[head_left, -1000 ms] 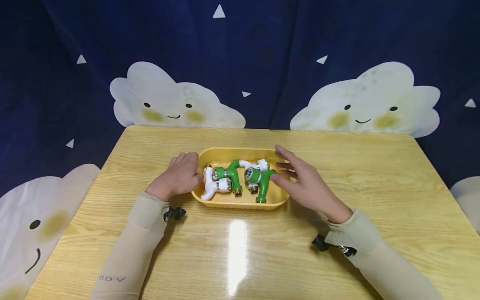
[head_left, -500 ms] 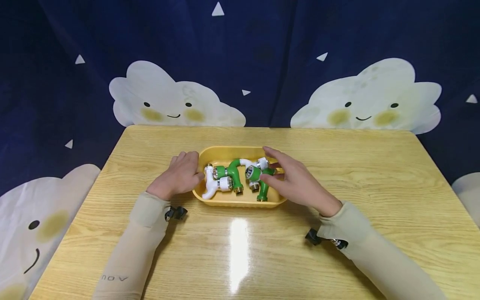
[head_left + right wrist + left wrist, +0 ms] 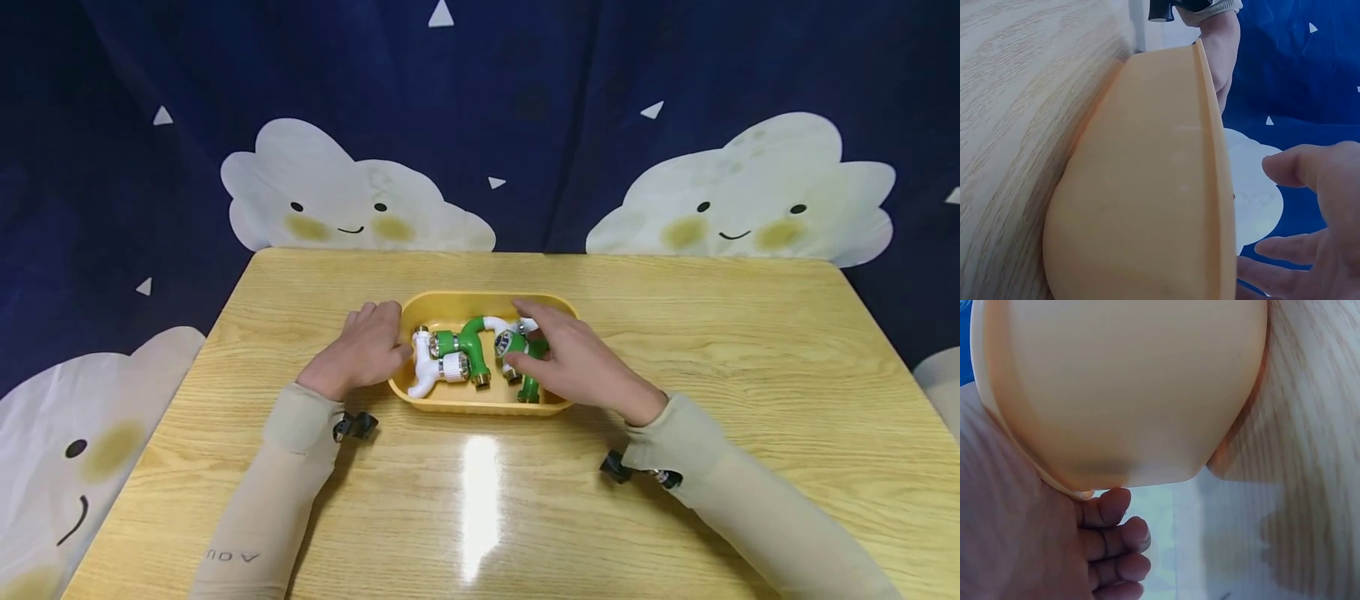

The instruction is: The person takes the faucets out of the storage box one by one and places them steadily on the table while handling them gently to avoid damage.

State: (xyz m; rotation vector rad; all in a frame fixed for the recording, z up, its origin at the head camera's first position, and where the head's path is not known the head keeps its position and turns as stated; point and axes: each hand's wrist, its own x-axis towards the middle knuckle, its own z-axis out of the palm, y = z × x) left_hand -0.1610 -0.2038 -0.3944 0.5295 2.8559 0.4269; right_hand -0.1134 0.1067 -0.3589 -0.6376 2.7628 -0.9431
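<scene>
A yellow plastic basin (image 3: 480, 408) holds several green and white taps with metal fittings. My left hand (image 3: 360, 348) grips its left rim, the thumb at the inner side and curled fingers (image 3: 1119, 565) showing past the edge in the left wrist view. Nearest that hand lie a white tap (image 3: 422, 371) and a green tap (image 3: 472, 343). Over the right end hovers my right hand (image 3: 581, 362), thumb and fingers spread apart around the upper part of another green tap (image 3: 529, 389), which it partly hides. A second white tap (image 3: 493, 323) lies behind that one.
The basin stands on a wooden table (image 3: 675, 333) with a glossy light reflection in front. A dark blue curtain (image 3: 525, 100) with white clouds hangs behind the far edge. Small black devices (image 3: 617, 467) are strapped at both wrists.
My right hand has moved left from the basin's right rim to above the green tap. The left hand keeps its grip on the left rim.
</scene>
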